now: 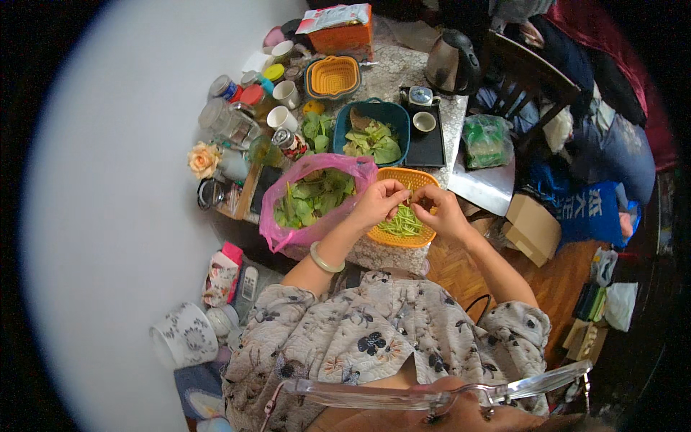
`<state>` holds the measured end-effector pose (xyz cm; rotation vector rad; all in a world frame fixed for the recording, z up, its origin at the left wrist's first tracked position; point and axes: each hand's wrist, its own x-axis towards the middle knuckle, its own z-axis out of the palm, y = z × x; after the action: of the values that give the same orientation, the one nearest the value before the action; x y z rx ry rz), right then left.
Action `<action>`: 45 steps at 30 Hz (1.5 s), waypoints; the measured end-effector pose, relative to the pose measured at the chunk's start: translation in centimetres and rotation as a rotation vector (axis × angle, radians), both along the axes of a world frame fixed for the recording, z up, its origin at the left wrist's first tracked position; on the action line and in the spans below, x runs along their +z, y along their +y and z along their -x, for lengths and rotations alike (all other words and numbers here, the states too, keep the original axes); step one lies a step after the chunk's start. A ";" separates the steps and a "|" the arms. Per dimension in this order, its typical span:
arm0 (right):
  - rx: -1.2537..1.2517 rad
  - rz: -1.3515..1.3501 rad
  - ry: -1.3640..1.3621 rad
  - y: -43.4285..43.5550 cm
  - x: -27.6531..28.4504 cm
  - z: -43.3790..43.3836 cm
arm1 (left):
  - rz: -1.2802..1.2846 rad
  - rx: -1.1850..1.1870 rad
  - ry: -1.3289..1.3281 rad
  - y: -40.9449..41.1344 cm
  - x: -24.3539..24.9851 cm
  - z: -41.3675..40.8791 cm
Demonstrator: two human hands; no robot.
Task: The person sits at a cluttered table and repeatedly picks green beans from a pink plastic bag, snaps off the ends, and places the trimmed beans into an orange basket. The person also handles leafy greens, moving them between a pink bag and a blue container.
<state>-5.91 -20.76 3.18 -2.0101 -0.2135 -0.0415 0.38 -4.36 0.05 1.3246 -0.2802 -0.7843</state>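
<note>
My left hand [380,203] and my right hand [444,211] meet over an orange plastic basket [390,237], fingertips almost touching. Between them is a small piece of green stem [408,193], pinched by both hands and mostly hidden by the fingers. Cut lengths of thin green stems [402,224] lie in the basket beneath. Left of it, a pink plastic bag [278,229] gapes around leafy greens [307,202], and my left forearm crosses its right side. Beyond the hands, a dark teal basket [339,127] holds loose leaves [378,143].
Mugs, jars and a can [289,141] crowd the table's left side by the wall. A black tea tray [424,154] with a teapot [422,96] and cup [424,121] lies at the right edge. An electric kettle [451,62] stands behind. A chair [480,183] holds a green package [486,141].
</note>
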 end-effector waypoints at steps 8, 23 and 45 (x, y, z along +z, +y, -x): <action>0.300 0.137 -0.143 0.5 -0.6 -0.5 | -0.028 -0.053 -0.107 2.3 -2.0 2.3; 0.047 -0.024 0.031 1.2 -1.4 -1.8 | 0.217 -0.047 0.014 3.1 -2.4 3.6; 0.147 0.314 -0.241 2.3 2.6 -3.4 | 0.076 -0.089 -0.027 3.6 0.2 0.0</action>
<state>-2.47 -18.46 5.76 -2.2946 -0.5499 -0.1661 0.38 -0.73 0.26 1.2583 -0.3894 -0.8231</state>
